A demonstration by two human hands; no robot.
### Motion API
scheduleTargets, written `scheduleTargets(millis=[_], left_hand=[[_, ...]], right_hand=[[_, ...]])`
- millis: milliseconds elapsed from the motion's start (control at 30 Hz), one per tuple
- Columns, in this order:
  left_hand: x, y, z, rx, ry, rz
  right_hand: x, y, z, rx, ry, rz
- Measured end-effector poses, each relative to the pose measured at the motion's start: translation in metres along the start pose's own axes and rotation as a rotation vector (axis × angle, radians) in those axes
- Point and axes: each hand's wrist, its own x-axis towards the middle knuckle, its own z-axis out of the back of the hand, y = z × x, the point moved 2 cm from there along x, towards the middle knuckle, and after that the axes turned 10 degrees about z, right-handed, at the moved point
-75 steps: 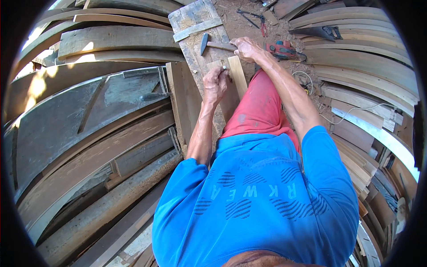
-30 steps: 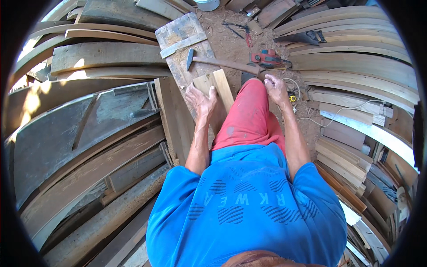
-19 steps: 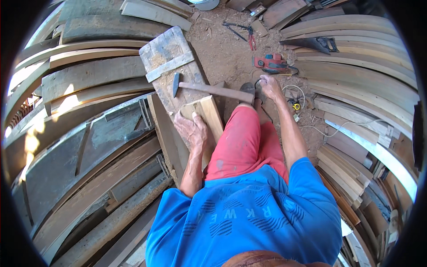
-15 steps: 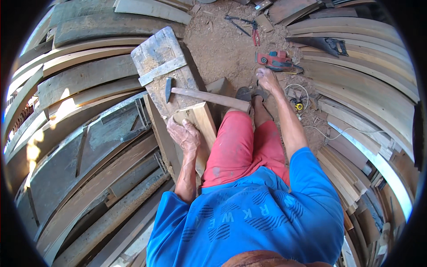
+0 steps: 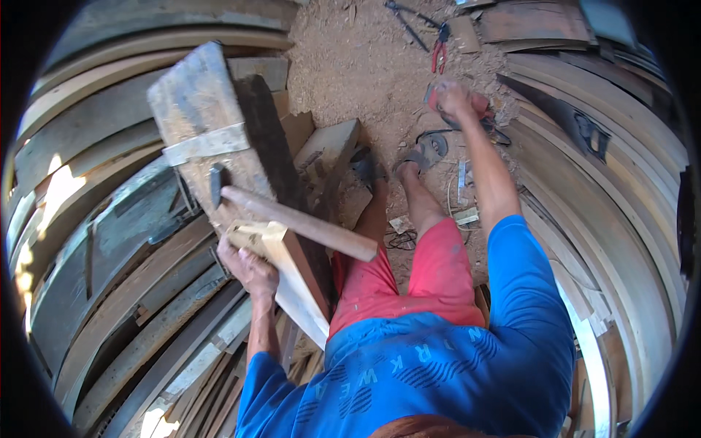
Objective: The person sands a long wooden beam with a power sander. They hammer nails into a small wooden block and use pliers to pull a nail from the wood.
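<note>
My left hand (image 5: 250,270) is curled round the end of a light wooden piece (image 5: 293,269) that slants from the bench down beside my leg. A hammer (image 5: 299,223) lies over the bench and that piece, its dark head on the worn wooden bench (image 5: 201,109) and its handle pointing toward my legs. My right arm reaches far out to the right. There my right hand (image 5: 454,101) is closed over a red power planer (image 5: 480,104) on the ground, covering part of it. The fingertips are partly blurred.
Red-handled pliers (image 5: 439,55) lie on the sawdust-covered ground beyond the planer. A handsaw (image 5: 562,117) rests on boards at the right. Stacked planks (image 5: 95,95) line the left side. A wooden block (image 5: 328,150) stands beside the bench, near my sandalled feet.
My right hand has gone from beside the planer onto it. My left hand still holds the wooden piece. The view has shifted, my legs have moved apart, and the hammer still lies across bench and wood.
</note>
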Motion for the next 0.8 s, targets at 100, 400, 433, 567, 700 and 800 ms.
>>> scheduleTargets(millis=[100, 400, 433, 567, 700, 800], left_hand=[[0.012, -0.016, -0.015, -0.148, 0.004, 0.014], [-0.077, 0.102, 0.062, 0.283, 0.006, -0.1], [-0.071, 0.096, 0.048, 0.248, 0.016, -0.064], [-0.048, 0.057, 0.013, 0.128, 0.002, 0.113], [-0.028, 0.042, -0.007, -0.092, 0.014, 0.207], [-0.02, 0.027, 0.002, -0.156, -0.024, 0.253]], right_hand=[[0.066, -0.121, -0.016, -0.317, 0.028, 0.129], [0.168, -0.098, -0.059, -0.273, -0.053, -0.401], [0.17, -0.1, -0.065, -0.275, -0.051, -0.404], [0.171, -0.106, -0.084, -0.253, -0.104, -0.37], [0.146, -0.157, -0.072, 0.251, -0.143, -0.343], [0.104, -0.078, -0.092, 0.698, -0.173, -0.449]])
